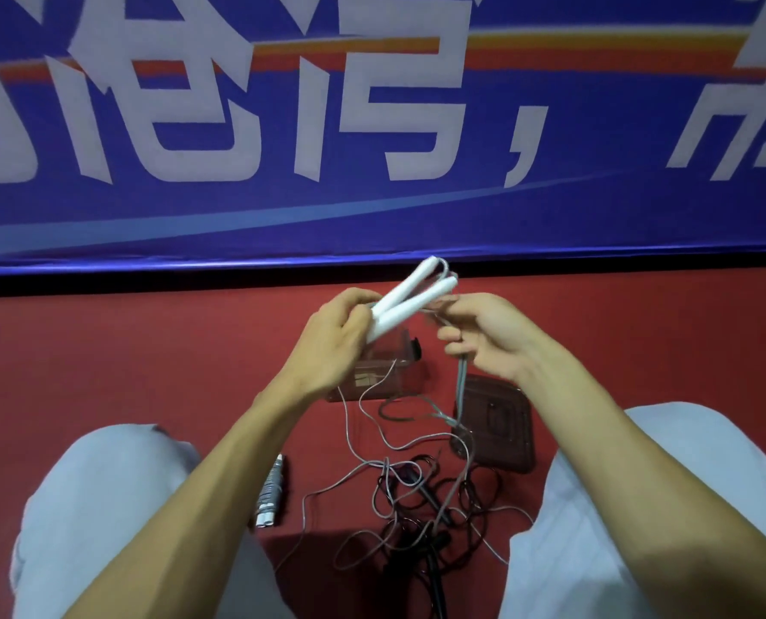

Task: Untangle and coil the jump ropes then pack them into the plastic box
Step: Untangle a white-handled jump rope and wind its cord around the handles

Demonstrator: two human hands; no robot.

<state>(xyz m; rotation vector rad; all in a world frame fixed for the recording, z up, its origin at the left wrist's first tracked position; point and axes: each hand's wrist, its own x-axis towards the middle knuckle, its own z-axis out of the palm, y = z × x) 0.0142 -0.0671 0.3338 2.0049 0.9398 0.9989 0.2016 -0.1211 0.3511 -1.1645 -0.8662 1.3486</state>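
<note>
Head view. The left hand [332,341] grips two white handles [412,301] side by side, its fingers curled round their lower ends; the handles slant up and away. The right hand [492,337], just beside them, pinches a grey cord [461,382] that hangs down to the red floor [149,359]. There the cord joins a tangle of grey and black ropes [421,507] lying between the person's knees. A clear plastic box [381,377] stands on the floor below the hands, with its dark lid [497,422] flat to the right. A ribbed handle [270,491] lies near the left knee. A blue banner [372,207] fills the background.
</note>
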